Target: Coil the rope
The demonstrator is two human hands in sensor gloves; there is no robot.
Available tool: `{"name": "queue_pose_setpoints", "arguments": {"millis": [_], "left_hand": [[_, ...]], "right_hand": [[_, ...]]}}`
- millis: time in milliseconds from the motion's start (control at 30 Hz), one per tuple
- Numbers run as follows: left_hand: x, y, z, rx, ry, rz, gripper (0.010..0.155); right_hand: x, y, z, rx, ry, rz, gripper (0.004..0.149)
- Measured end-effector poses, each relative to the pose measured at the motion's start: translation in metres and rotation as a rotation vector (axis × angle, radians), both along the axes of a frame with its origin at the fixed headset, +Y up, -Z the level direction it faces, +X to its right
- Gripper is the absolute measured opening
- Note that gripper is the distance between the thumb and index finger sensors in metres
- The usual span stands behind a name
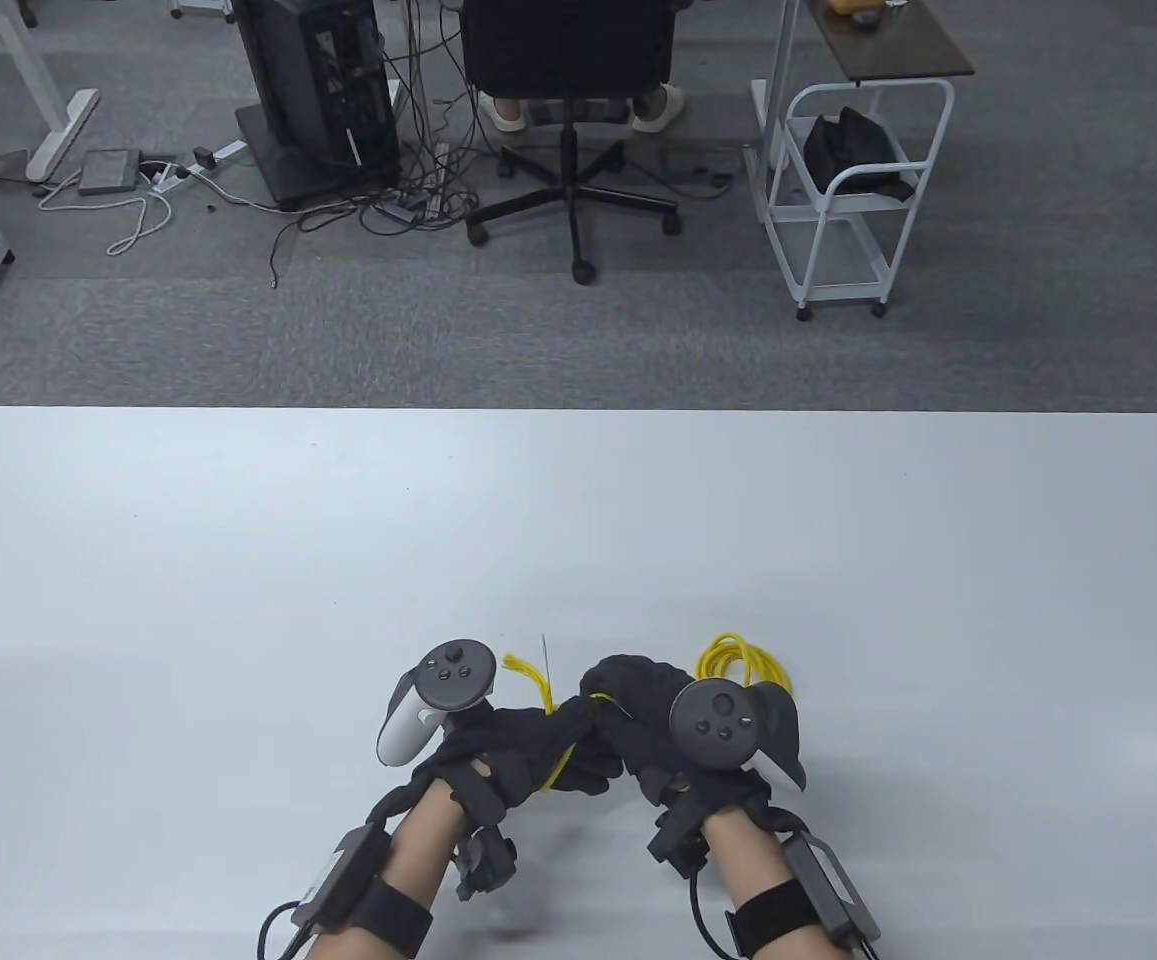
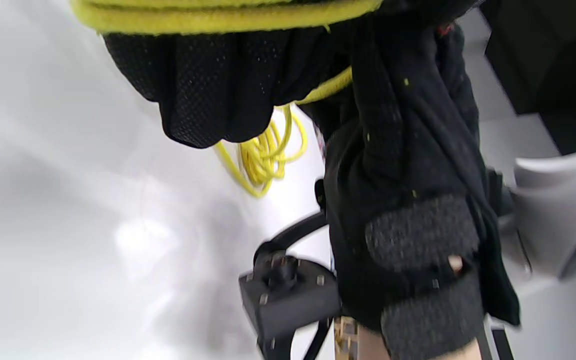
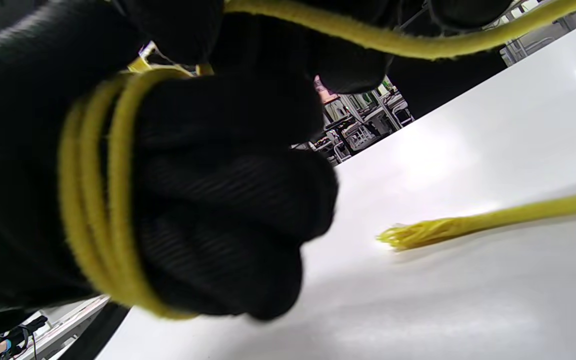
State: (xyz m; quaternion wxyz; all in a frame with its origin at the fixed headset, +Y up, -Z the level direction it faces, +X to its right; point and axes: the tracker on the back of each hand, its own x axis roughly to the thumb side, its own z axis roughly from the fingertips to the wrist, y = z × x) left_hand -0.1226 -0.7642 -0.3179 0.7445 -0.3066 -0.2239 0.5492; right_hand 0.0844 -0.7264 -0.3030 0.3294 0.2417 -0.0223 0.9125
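A thin yellow rope [image 1: 566,755] is wound in a few turns around my left hand [image 1: 528,745], which is closed into a fist. The turns show in the right wrist view [image 3: 88,210] and across my left fingers [image 2: 208,85] in the left wrist view. Its frayed end [image 1: 523,668] sticks out past the left hand and lies on the table [image 3: 418,232]. My right hand [image 1: 638,710] is pressed against the left and grips a strand [image 3: 368,37]. A loose bunch of rope loops [image 1: 738,655] lies on the table behind the right hand, also seen in the left wrist view [image 2: 263,160].
The white table [image 1: 578,520] stretches far ahead and to both sides of the hands. Beyond its far edge are an office chair [image 1: 568,60], a white cart [image 1: 858,190] and a computer tower [image 1: 318,90] on the floor.
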Motion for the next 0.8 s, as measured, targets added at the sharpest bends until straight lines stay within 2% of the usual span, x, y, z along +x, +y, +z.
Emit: {"name": "queue_pose_setpoints", "arguments": {"millis": [467, 667, 800], "left_hand": [[-0.006, 0.012, 0.003, 0.172, 0.222, -0.082, 0.069], [-0.016, 0.017, 0.003, 0.222, 0.374, 0.000, 0.063], [-0.019, 0.020, 0.004, 0.238, 0.410, 0.065, 0.060]], "right_hand": [[-0.009, 0.003, 0.009, 0.111, 0.001, 0.060, 0.044], [-0.016, -0.001, 0.011, 0.100, 0.049, 0.098, 0.043], [-0.022, -0.004, 0.012, 0.086, 0.079, 0.135, 0.042]]}}
